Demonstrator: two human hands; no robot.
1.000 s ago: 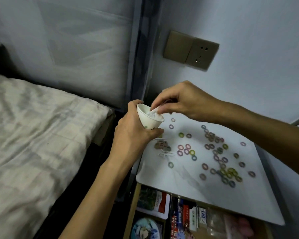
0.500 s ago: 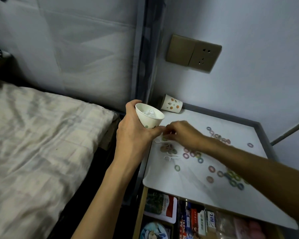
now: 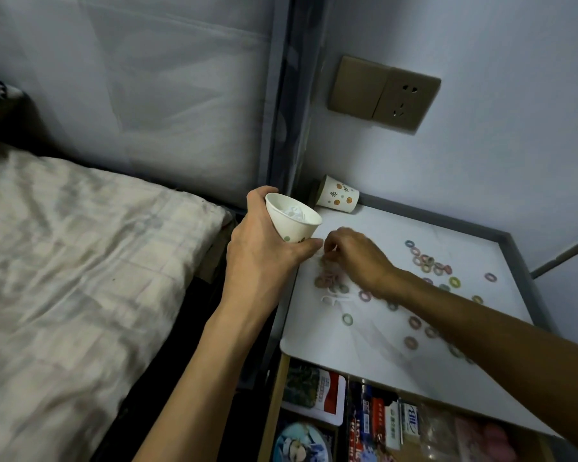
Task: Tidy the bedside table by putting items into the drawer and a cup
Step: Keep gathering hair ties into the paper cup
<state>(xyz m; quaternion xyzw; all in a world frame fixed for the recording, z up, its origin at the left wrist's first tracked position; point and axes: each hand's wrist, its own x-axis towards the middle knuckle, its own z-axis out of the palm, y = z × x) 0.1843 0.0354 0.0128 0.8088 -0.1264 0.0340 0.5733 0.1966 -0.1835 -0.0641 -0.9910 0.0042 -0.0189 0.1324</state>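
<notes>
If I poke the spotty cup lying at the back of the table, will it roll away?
The spotty cup lies on its side and tapers, so it would probably roll in a curve, not straight. It looks like thin paper, so likely light and squashy. The wall close behind it would probably stop it soon.

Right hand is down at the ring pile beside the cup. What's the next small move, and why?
Probably pinch a ring or two from the cluster by the right hand and lift them into the cup, which the left hand holds tilted just beside it. Many rings lie loose on the tabletop.
</notes>
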